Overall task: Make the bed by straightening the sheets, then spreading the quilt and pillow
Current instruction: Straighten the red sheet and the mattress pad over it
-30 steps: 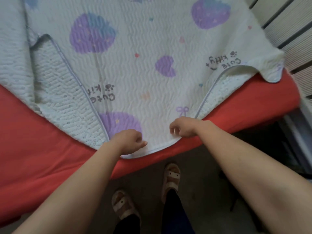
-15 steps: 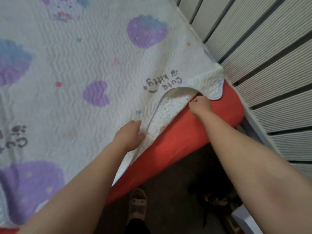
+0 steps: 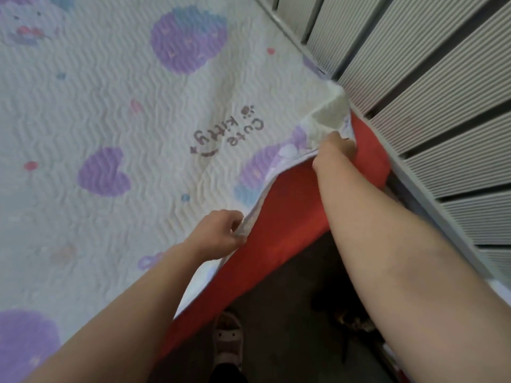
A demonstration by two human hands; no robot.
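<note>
Change: the flap that lay folded back half a second ago, dotted underside up, is now turned over; the quilted sheet shows print right to its edge.
Meaning: this corner seems nearly straightened (quilt and pillow are not in view).
Sheet: spread over the red mattress, corner lifted beside the slatted wall.
Right hand: arm outstretched, gripping that corner.
Left hand: pinches the near edge.

The ribbed wall runs down the frame's right, close beside the red sheet, leaving a narrow gap. The quilt fills the left, flat and open from above; a foot and dark clutter occupy the floor at the bottom.
</note>
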